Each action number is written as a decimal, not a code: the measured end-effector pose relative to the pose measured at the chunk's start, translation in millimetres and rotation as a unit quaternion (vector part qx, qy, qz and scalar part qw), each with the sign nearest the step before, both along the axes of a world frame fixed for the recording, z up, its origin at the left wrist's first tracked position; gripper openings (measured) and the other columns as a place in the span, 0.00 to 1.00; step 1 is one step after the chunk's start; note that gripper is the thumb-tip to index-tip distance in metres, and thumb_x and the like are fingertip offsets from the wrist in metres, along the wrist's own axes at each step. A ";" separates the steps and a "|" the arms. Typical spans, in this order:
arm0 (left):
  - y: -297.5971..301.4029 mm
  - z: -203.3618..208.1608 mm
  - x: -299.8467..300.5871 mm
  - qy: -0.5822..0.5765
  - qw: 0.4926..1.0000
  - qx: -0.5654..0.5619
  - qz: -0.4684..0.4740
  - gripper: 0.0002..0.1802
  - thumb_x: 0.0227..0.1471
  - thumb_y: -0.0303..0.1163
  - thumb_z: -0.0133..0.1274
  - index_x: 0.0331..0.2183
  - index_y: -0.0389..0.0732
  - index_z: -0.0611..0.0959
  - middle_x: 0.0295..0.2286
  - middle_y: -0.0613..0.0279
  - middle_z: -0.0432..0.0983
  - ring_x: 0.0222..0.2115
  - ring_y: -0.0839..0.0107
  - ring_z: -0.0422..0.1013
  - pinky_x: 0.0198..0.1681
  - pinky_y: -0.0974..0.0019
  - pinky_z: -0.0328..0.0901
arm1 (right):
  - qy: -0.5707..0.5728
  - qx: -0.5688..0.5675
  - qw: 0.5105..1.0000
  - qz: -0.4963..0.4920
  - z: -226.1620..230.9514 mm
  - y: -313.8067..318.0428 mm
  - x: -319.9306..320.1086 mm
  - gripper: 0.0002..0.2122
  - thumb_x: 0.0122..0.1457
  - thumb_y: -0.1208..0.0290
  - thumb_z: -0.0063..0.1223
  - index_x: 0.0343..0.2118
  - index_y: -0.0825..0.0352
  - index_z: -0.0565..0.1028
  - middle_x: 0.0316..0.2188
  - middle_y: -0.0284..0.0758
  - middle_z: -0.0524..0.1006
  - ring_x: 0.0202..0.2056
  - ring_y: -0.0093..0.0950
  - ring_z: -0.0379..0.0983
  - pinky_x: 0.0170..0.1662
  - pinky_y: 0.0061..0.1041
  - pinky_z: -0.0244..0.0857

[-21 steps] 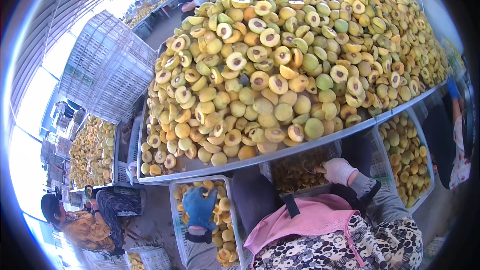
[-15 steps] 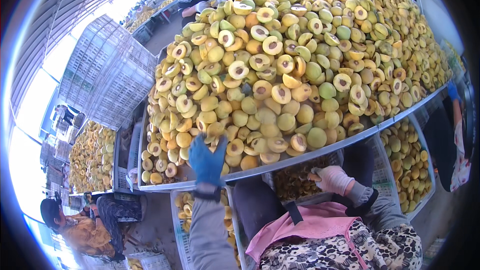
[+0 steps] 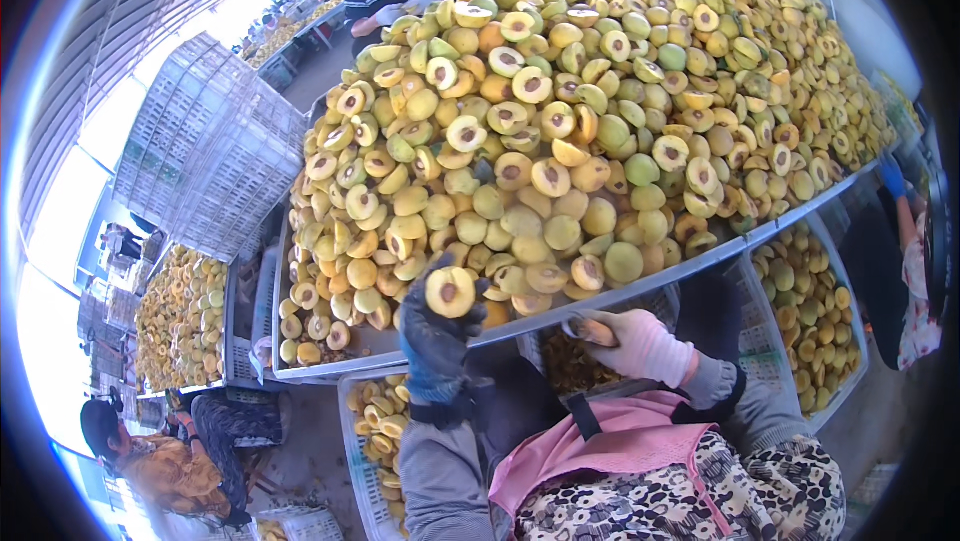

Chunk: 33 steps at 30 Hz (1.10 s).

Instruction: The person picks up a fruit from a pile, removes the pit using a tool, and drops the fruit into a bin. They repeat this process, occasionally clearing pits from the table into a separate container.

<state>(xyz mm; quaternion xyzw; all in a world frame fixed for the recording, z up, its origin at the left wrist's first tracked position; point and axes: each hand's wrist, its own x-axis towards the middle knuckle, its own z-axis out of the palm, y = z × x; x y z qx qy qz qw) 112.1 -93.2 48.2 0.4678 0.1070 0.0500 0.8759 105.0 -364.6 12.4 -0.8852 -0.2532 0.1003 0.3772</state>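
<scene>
My left hand, in a blue and dark grey glove, is closed around a yellow peach half at the table's near edge. Its cut face is turned up and shows a brown pit. My right hand, in a pale glove, grips a small pitting tool with a wooden handle and a curved metal end. The tool is to the right of the peach half and apart from it. Behind both hands rises a large heap of halved peaches, many with pits still in them.
The metal table rim runs just beyond my hands. Below it, a crate of peach halves stands at left, a bin of brown scraps between my knees, another crate at right. Stacked crates stand far left; other people work around.
My left hand has turned over and drawn back from the heap, now holding a peach half. My right hand has moved slightly left and up with the tool, whose metal end now shows.
</scene>
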 end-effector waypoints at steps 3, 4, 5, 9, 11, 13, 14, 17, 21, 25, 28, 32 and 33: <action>-39.6 3.7 -22.5 -0.129 0.960 0.249 0.014 0.21 0.54 0.29 0.56 0.50 0.35 0.75 0.36 0.48 0.79 0.33 0.64 0.76 0.35 0.67 0.71 | -0.022 -0.007 1.000 0.015 23.9 19.8 -2.5 0.24 0.57 0.58 0.51 0.57 0.55 0.67 0.25 0.46 0.77 0.29 0.46 0.75 0.33 0.41 0.69; -49.9 2.8 -25.9 -0.228 0.851 0.472 0.030 0.22 0.52 0.27 0.57 0.50 0.34 0.75 0.36 0.50 0.78 0.37 0.65 0.76 0.40 0.67 0.72 | -0.019 -0.011 1.000 0.007 27.3 21.0 -2.3 0.24 0.57 0.58 0.51 0.57 0.55 0.67 0.25 0.46 0.77 0.29 0.46 0.75 0.33 0.41 0.69; -52.0 -24.1 -26.8 -0.116 0.947 0.299 -0.008 0.26 0.49 0.22 0.57 0.52 0.32 0.73 0.38 0.54 0.78 0.40 0.68 0.75 0.45 0.69 0.70 | -0.002 -0.037 0.999 0.009 31.1 21.1 -2.0 0.24 0.57 0.58 0.51 0.57 0.55 0.67 0.25 0.46 0.77 0.29 0.46 0.75 0.33 0.41 0.68; -90.9 -2.2 -40.5 -0.084 0.986 0.106 -0.094 0.31 0.47 0.14 0.53 0.55 0.31 0.69 0.43 0.56 0.75 0.42 0.70 0.73 0.47 0.68 0.70 | 0.018 -0.056 0.998 -0.016 23.9 12.9 -6.2 0.25 0.51 0.64 0.57 0.55 0.56 0.68 0.25 0.46 0.77 0.31 0.48 0.75 0.34 0.41 0.68; -94.3 -11.3 -41.1 -0.061 0.990 0.068 -0.105 0.31 0.47 0.13 0.53 0.55 0.32 0.69 0.42 0.57 0.75 0.42 0.70 0.73 0.47 0.68 0.70 | 0.022 -0.066 0.997 -0.020 24.6 8.9 -8.7 0.25 0.50 0.65 0.57 0.54 0.56 0.68 0.26 0.46 0.77 0.31 0.48 0.75 0.34 0.41 0.68; -105.1 -13.6 -48.7 -0.081 0.979 0.168 -0.085 0.30 0.48 0.13 0.52 0.55 0.33 0.70 0.41 0.58 0.75 0.42 0.71 0.72 0.47 0.69 0.69 | 0.030 -0.066 0.997 -0.006 26.0 4.9 -11.3 0.25 0.56 0.60 0.50 0.58 0.57 0.66 0.27 0.46 0.78 0.31 0.46 0.76 0.34 0.41 0.68; -110.3 -15.0 -49.6 -0.081 0.979 0.169 -0.087 0.30 0.48 0.13 0.52 0.55 0.33 0.70 0.41 0.58 0.75 0.42 0.71 0.72 0.47 0.69 0.69 | 0.031 -0.065 0.997 -0.008 24.5 3.8 -11.7 0.25 0.56 0.60 0.50 0.58 0.57 0.66 0.27 0.46 0.78 0.31 0.46 0.76 0.34 0.41 0.68; -120.2 -16.5 -53.4 -0.171 0.942 0.290 -0.006 0.27 0.50 0.22 0.57 0.53 0.34 0.73 0.41 0.61 0.74 0.34 0.75 0.70 0.36 0.77 0.68 | 0.033 -0.064 0.997 0.001 17.5 4.9 -12.8 0.24 0.55 0.61 0.50 0.56 0.57 0.68 0.27 0.45 0.78 0.31 0.46 0.76 0.34 0.41 0.68; -127.4 -21.2 -52.7 -0.134 0.959 0.243 0.049 0.23 0.52 0.30 0.58 0.49 0.33 0.77 0.38 0.60 0.76 0.33 0.74 0.71 0.37 0.73 0.68 | 0.035 -0.002 0.999 0.018 -0.2 9.3 -13.7 0.20 0.56 0.63 0.50 0.53 0.55 0.71 0.27 0.44 0.78 0.31 0.45 0.76 0.34 0.39 0.69; -125.9 -35.7 -51.8 -0.106 0.955 0.271 0.061 0.21 0.55 0.35 0.55 0.47 0.31 0.78 0.37 0.58 0.76 0.35 0.72 0.72 0.40 0.69 0.68 | 0.095 -0.034 0.994 0.032 19.9 8.3 -7.5 0.16 0.58 0.62 0.48 0.49 0.55 0.73 0.28 0.42 0.79 0.31 0.43 0.76 0.35 0.36 0.69; -131.2 -17.7 -54.0 -0.083 0.985 0.146 0.046 0.24 0.58 0.41 0.49 0.47 0.30 0.77 0.38 0.57 0.76 0.38 0.71 0.72 0.42 0.68 0.68 | 0.046 -0.082 0.995 0.025 19.5 6.2 -11.8 0.15 0.58 0.65 0.48 0.48 0.56 0.74 0.29 0.42 0.79 0.32 0.44 0.76 0.36 0.36 0.69; -138.9 -19.3 -50.5 -0.116 0.953 0.266 0.090 0.33 0.63 0.52 0.35 0.48 0.29 0.76 0.42 0.54 0.75 0.40 0.70 0.71 0.43 0.68 0.68 | 0.063 0.044 0.997 0.016 11.8 7.2 -15.8 0.15 0.56 0.66 0.49 0.48 0.56 0.75 0.31 0.42 0.79 0.34 0.45 0.76 0.36 0.37 0.69; -138.2 -21.3 -49.4 -0.116 0.953 0.266 0.088 0.33 0.63 0.52 0.35 0.48 0.29 0.76 0.42 0.54 0.75 0.40 0.70 0.71 0.43 0.68 0.68 | 0.056 0.044 0.997 0.014 9.8 6.9 -16.2 0.15 0.56 0.66 0.49 0.47 0.56 0.75 0.31 0.42 0.79 0.34 0.45 0.76 0.36 0.37 0.69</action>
